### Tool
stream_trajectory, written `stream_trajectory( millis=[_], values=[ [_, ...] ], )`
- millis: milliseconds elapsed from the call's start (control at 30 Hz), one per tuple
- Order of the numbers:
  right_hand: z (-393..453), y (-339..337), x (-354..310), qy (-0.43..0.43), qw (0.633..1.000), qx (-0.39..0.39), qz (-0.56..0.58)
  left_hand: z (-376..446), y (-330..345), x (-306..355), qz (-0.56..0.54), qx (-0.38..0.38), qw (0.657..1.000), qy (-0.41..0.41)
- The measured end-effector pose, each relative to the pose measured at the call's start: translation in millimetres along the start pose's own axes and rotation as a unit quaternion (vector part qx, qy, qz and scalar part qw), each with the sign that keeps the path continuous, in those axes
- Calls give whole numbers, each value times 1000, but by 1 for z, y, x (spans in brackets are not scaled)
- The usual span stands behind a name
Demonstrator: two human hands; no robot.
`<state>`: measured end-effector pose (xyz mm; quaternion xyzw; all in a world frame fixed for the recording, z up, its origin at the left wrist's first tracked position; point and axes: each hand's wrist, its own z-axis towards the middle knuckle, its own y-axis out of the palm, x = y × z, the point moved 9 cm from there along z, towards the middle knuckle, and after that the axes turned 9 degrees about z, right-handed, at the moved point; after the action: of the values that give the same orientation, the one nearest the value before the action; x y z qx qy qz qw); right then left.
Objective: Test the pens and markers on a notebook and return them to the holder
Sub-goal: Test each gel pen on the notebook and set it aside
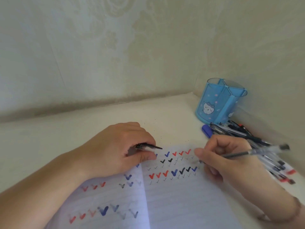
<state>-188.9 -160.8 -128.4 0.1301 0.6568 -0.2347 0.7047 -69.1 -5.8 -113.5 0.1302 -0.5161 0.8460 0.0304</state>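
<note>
Blue holder (220, 103) sits empty at right while the right hand (231, 162) grips a pen (237, 154) over the notebook (173, 195) and the left hand (122, 151) pinches its cap (148, 147), so fresh ticks could smear.

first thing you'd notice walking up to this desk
Rows of red, blue and black check marks fill the open notebook at the bottom centre. Over it, the right hand holds a pen and the left hand grips a pen cap. A blue holder stands in the far right corner, loose pens beside it.
</note>
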Motion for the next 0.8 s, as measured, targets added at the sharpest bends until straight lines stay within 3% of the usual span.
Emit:
stream_trajectory(
  millis=[233,800],
  values=[
    [2,-14,-2,-38,988,78,-125,0,1,-1,-1,-4,1000,-2],
    [2,-10,2,-6,981,55,-188,0,2,0,5,-4,1000,3]
  ],
)
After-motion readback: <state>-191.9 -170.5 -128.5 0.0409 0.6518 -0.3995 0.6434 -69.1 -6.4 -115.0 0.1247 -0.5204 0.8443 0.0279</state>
